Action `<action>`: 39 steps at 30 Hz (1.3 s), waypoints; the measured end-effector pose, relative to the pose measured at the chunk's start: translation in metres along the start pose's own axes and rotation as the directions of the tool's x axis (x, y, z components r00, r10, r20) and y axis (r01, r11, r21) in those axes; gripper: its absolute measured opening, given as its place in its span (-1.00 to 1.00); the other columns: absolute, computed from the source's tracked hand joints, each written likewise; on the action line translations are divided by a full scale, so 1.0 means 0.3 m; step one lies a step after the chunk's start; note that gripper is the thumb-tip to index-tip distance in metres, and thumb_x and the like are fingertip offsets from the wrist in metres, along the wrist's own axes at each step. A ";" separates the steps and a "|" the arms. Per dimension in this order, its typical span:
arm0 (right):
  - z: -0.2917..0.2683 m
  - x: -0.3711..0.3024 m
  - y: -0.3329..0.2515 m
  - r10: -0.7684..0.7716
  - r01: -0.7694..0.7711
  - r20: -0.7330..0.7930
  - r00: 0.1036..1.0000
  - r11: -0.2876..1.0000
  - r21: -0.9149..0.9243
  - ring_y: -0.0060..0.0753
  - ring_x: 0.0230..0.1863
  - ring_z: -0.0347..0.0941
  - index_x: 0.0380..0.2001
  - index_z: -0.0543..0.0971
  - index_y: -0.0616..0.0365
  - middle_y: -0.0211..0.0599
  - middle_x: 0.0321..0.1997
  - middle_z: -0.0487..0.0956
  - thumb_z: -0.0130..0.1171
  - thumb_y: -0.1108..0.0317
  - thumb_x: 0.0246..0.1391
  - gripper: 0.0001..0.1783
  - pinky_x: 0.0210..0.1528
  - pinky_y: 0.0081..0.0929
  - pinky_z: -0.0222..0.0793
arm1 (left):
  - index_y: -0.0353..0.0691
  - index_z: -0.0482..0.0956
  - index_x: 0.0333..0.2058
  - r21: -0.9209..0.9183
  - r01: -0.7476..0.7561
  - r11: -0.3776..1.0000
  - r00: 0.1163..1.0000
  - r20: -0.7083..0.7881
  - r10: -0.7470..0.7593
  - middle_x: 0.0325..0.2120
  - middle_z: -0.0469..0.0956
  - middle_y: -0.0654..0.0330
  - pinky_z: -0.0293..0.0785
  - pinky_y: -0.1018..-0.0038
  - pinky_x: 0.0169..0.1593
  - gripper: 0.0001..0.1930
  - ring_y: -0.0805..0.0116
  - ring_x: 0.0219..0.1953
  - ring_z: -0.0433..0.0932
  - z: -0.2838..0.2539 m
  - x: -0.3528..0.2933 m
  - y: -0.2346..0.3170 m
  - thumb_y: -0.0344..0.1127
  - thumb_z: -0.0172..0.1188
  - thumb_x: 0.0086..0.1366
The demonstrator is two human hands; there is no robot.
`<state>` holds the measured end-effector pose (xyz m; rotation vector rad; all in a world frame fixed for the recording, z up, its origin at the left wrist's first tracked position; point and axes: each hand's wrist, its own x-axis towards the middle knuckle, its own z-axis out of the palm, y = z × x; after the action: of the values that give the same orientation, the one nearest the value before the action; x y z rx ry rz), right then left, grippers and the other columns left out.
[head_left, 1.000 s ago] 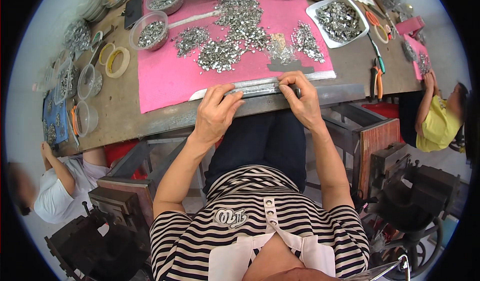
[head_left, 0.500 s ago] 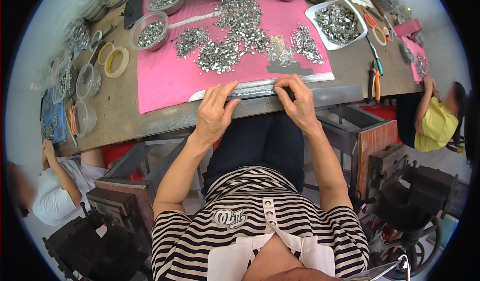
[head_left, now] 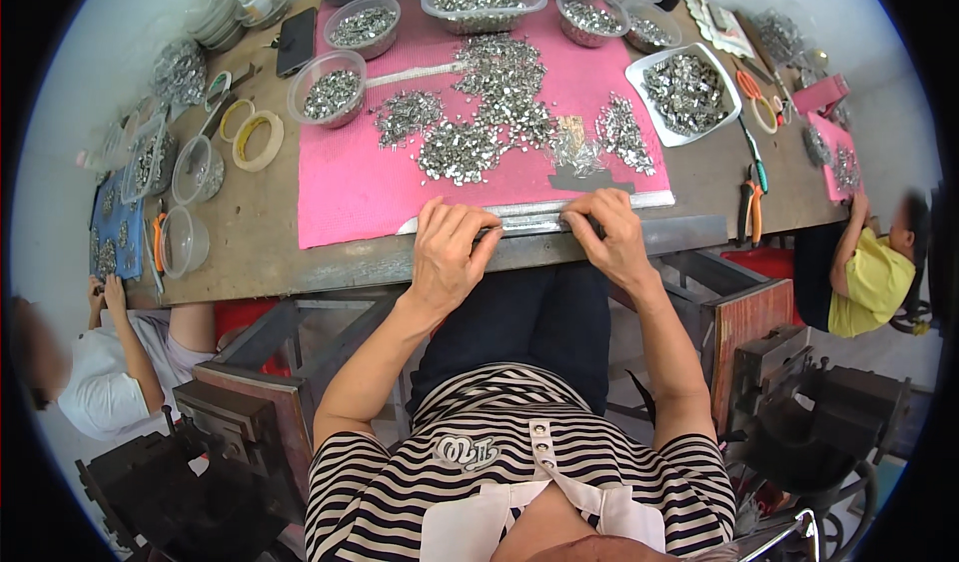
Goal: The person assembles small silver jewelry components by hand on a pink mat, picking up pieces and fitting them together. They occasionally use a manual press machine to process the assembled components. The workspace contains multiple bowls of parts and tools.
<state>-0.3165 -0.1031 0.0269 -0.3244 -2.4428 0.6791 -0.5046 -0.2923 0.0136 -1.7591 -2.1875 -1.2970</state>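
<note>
At the table's near edge, a narrow silver metal strip (head_left: 532,223) lies level between my two hands. My left hand (head_left: 447,254) pinches its left end between thumb and fingers, and my right hand (head_left: 611,239) does the same at the right end. The fingers hide both tips of the strip. Just beyond it runs the white front border of a pink mat (head_left: 345,202). Several heaps of small silver metal pieces (head_left: 462,149) are spread over this mat, with a bundle of thin metal pins (head_left: 574,147) beside a grey patch (head_left: 591,181).
Round tubs (head_left: 333,112) and a rectangular tub (head_left: 483,24) of metal pieces stand behind, with a white tray (head_left: 734,112) at right. Tape rolls (head_left: 260,142) lie left, orange-handled pliers (head_left: 750,205) right. Two other people work at the far left (head_left: 110,362) and right (head_left: 871,272).
The view has shifted, so the table sits lower in the picture and more of its far side shows. Both hands keep their pinch on the strip, with little change between them.
</note>
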 end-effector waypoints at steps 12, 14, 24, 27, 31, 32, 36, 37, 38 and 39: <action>0.166 0.279 0.031 -0.057 0.060 0.033 0.998 0.994 -0.097 -0.15 -0.19 0.50 -0.23 0.71 0.10 -0.26 -0.31 0.54 0.27 0.47 0.13 -0.86 -0.05 -0.20 0.30 | -0.07 0.74 -0.26 0.345 -0.062 0.937 0.998 -0.007 0.069 -0.36 0.52 0.29 0.17 0.07 0.17 -0.87 0.25 -0.14 0.48 0.057 0.215 -0.113 -0.28 0.42 0.20; 0.181 0.285 0.041 -0.064 0.063 0.000 0.998 0.986 -0.153 -0.15 -0.18 0.50 -0.23 0.71 0.09 -0.26 -0.31 0.54 0.27 0.46 0.13 -0.86 -0.04 -0.19 0.29 | -0.06 0.74 -0.28 0.344 -0.061 0.937 0.998 -0.005 0.067 -0.35 0.52 0.29 0.17 0.07 0.17 -0.87 0.25 -0.13 0.48 0.062 0.217 -0.114 -0.28 0.43 0.20; 0.178 0.280 0.065 -0.044 0.055 0.055 0.998 0.974 -0.221 -0.13 -0.17 0.50 -0.32 0.68 0.10 -0.26 -0.33 0.56 0.30 0.43 0.11 -0.94 -0.03 -0.17 0.29 | -0.06 0.73 -0.28 0.236 -0.068 0.970 0.996 0.069 0.053 -0.36 0.53 0.31 0.15 0.09 0.17 -0.91 0.26 -0.13 0.48 0.072 0.200 -0.111 -0.29 0.40 0.23; 0.165 0.273 0.071 -0.014 0.023 0.056 0.998 0.984 -0.174 -0.13 -0.14 0.52 -0.30 0.69 0.10 -0.24 -0.31 0.57 0.28 0.42 0.11 -0.92 -0.02 -0.17 0.29 | -0.06 0.74 -0.26 0.165 -0.026 0.986 0.998 0.056 0.017 -0.37 0.55 0.31 0.15 0.11 0.17 -0.90 0.27 -0.16 0.49 0.039 0.192 -0.106 -0.30 0.40 0.24; 0.196 0.279 0.065 -0.044 0.042 -0.006 0.999 0.977 -0.209 -0.14 -0.17 0.51 -0.30 0.69 0.10 -0.27 -0.33 0.55 0.28 0.45 0.12 -0.92 -0.02 -0.19 0.30 | -0.05 0.75 -0.26 0.183 0.030 0.983 1.000 -0.008 -0.029 -0.39 0.56 0.32 0.16 0.14 0.17 -0.90 0.27 -0.19 0.49 0.029 0.195 -0.113 -0.28 0.39 0.25; 0.203 0.282 0.061 -0.062 0.056 -0.018 0.998 0.970 -0.236 -0.15 -0.18 0.51 -0.30 0.70 0.10 -0.28 -0.34 0.54 0.29 0.46 0.13 -0.92 -0.02 -0.20 0.30 | -0.05 0.75 -0.26 0.195 0.026 0.981 1.000 -0.004 -0.026 -0.38 0.57 0.32 0.16 0.14 0.17 -0.90 0.27 -0.18 0.49 0.033 0.194 -0.110 -0.27 0.39 0.25; 0.206 0.282 0.058 -0.063 0.068 0.026 0.998 0.944 -0.322 -0.12 -0.14 0.51 -0.29 0.69 0.11 -0.23 -0.29 0.58 0.23 0.43 0.14 -0.91 -0.02 -0.16 0.31 | -0.05 0.74 -0.27 0.222 0.004 0.975 1.000 0.016 -0.008 -0.38 0.56 0.32 0.15 0.12 0.17 -0.89 0.26 -0.17 0.49 0.052 0.189 -0.096 -0.25 0.41 0.24; 0.198 0.279 0.062 -0.049 0.059 0.041 0.998 0.954 -0.294 -0.12 -0.14 0.51 -0.29 0.69 0.11 -0.23 -0.29 0.58 0.23 0.43 0.15 -0.90 -0.02 -0.17 0.31 | -0.05 0.74 -0.27 0.223 0.000 0.975 1.000 0.020 -0.004 -0.38 0.56 0.32 0.15 0.12 0.17 -0.89 0.26 -0.17 0.49 0.057 0.189 -0.092 -0.24 0.41 0.24; 0.190 0.276 0.067 -0.035 0.049 0.057 0.998 0.962 -0.267 -0.12 -0.14 0.51 -0.29 0.69 0.11 -0.23 -0.29 0.58 0.23 0.43 0.15 -0.90 -0.02 -0.17 0.31 | -0.05 0.74 -0.28 0.231 -0.011 0.973 1.000 0.024 0.006 -0.38 0.56 0.32 0.15 0.11 0.16 -0.89 0.26 -0.17 0.48 0.063 0.187 -0.089 -0.24 0.41 0.23; 0.180 0.272 0.069 -0.027 0.043 0.064 0.998 0.968 -0.247 -0.12 -0.14 0.52 -0.29 0.69 0.10 -0.23 -0.29 0.57 0.23 0.43 0.15 -0.90 -0.02 -0.17 0.31 | -0.05 0.73 -0.29 0.238 -0.022 0.971 0.999 0.029 0.016 -0.39 0.55 0.32 0.15 0.10 0.16 -0.89 0.26 -0.17 0.48 0.070 0.185 -0.088 -0.23 0.41 0.23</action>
<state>-0.4123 -0.0770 0.0160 -0.3619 -2.5894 0.3713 -0.5366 -0.2359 0.0136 -1.7093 -2.2247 -0.9641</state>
